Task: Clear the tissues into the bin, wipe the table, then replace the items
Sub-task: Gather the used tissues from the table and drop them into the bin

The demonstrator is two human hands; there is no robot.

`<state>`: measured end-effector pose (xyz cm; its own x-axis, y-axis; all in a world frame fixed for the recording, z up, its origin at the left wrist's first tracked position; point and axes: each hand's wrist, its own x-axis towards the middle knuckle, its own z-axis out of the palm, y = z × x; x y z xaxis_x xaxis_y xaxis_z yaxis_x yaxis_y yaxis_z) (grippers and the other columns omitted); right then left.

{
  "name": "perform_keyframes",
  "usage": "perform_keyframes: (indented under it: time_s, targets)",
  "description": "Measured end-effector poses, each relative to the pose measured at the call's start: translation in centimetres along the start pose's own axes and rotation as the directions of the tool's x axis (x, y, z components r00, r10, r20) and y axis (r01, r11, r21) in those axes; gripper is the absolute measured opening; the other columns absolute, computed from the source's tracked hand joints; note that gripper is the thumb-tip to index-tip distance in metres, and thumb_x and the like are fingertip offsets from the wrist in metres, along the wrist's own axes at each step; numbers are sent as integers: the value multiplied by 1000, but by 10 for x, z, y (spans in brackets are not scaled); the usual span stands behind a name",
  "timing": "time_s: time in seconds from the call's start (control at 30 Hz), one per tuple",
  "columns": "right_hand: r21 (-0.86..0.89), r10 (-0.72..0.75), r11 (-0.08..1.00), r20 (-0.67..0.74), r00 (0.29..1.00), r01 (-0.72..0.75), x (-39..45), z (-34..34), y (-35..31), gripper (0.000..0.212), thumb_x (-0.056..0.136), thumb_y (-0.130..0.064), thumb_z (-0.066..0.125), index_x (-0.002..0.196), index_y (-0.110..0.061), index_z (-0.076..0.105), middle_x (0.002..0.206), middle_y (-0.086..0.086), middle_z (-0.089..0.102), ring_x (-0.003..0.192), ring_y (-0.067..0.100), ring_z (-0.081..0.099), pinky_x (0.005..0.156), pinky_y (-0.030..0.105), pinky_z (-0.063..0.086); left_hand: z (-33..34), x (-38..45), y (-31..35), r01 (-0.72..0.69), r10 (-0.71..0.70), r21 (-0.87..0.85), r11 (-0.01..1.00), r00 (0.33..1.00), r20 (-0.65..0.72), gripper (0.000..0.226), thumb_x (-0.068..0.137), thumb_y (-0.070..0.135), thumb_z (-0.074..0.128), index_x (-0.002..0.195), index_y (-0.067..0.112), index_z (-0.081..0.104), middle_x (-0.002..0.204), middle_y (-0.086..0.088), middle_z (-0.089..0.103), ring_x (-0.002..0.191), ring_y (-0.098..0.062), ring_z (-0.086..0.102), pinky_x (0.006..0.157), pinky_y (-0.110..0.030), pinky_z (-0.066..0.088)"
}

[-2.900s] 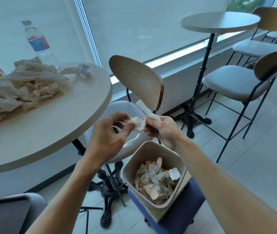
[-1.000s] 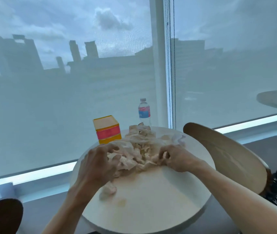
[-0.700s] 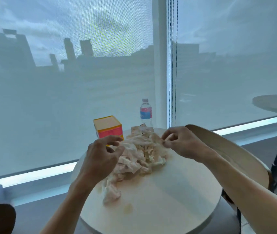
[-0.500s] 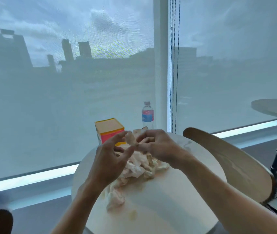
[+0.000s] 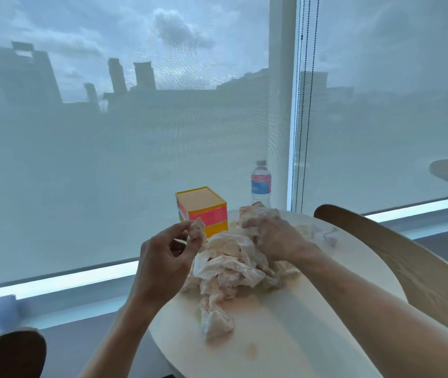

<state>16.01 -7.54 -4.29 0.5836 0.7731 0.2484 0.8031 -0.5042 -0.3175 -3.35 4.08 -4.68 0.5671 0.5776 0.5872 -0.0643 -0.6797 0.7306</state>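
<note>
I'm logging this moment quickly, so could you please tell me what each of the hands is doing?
Left hand: pinches a small tissue wad, lifted off the table.
Right hand: grips a crumpled tissue at the top of the pile.

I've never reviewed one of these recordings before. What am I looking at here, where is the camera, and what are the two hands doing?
There is no robot: a person wears a camera on the head, looking forward and down at their own bare hands. The round table by the window carries a pile of crumpled tissues, a yellow and pink box and a water bottle. The left hand pinches a small wad of tissue. The right hand grips tissue at the far side of the pile. No bin shows here.
</note>
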Motion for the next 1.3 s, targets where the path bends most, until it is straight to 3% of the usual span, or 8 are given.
perform_keyframes:
  time_s: [0.23, 0.37, 0.47, 0.67, 0.83, 0.93, 1.1, 1.3]
  targets:
    - [413, 164, 910, -261, 951, -44, -1, -30, -4, 25, 94, -7, 56, 105, -20, 75, 92, -1, 68, 79, 10, 63, 78, 19, 48, 0, -6, 0, -25, 25, -7, 1000, 999, 19, 17, 88, 32, 67, 82, 48, 68, 76, 16, 73, 61, -21, 67, 60, -31, 55]
    - [672, 226, 740, -268, 937, 14, -10, -66, -1, 30, 94, -3, 57, 86, -28, 73, 79, -1, 69, 68, 19, 70, 77, 35, 61, 8, -8, 8, -31, 32, -28, 999, 999, 32, 10, 86, 36, 69, 94, 42, 70, 79, 17, 72, 61, -20, 65, 59, -30, 55]
    - [790, 226, 611, -222, 948, 40, -31, -91, 5, 27, 94, 3, 58, 87, -20, 71, 76, 5, 66, 64, 18, 69, 74, 33, 62, 21, -11, 19, -38, 40, -46, 998, 998, 38, 12, 83, 39, 70, 95, 40, 71, 78, 16, 72, 60, -14, 63, 58, -24, 53]
    - [843, 245, 536, -195, 950, 35, -97, -120, 29, 12, 92, 3, 62, 98, -3, 69, 74, 16, 59, 62, 19, 63, 66, 25, 58, 60, -27, 47, -51, 64, -120, 991, 992, 106, 14, 84, 34, 73, 98, 35, 74, 74, 6, 71, 57, -9, 57, 59, -29, 51]
    - [858, 269, 514, -186, 945, 22, -164, -132, 62, 10, 91, 0, 64, 90, -7, 71, 83, 24, 65, 72, 24, 63, 74, 29, 60, 97, -49, 80, -92, 123, -166, 982, 976, 182, 14, 86, 29, 72, 98, 33, 74, 78, 3, 73, 59, -22, 64, 52, -32, 51]
    - [857, 314, 514, -144, 938, -40, -203, -131, 90, 11, 91, -3, 65, 98, -11, 69, 83, 14, 71, 69, 19, 69, 78, 34, 60, 123, -64, 99, -92, 133, -174, 980, 962, 240, 19, 84, 32, 71, 104, 34, 72, 82, 5, 73, 60, -12, 61, 54, -21, 48]
    - [858, 422, 486, -64, 904, -166, -263, -112, 135, 22, 88, -3, 69, 107, -10, 59, 90, 14, 72, 76, 23, 72, 67, 30, 58, 161, -95, 126, -81, 142, -186, 979, 930, 340, 28, 84, 43, 66, 108, 31, 71, 86, 10, 74, 70, -14, 69, 63, -31, 56]
    - [791, 443, 502, 111, 890, -349, -321, -54, 194, 9, 88, -5, 70, 88, -6, 60, 78, 13, 67, 65, 18, 65, 69, 36, 59, 201, -139, 151, -39, 115, -187, 982, 902, 417, 21, 85, 34, 71, 106, 28, 71, 85, 5, 74, 68, -17, 69, 63, -33, 56]
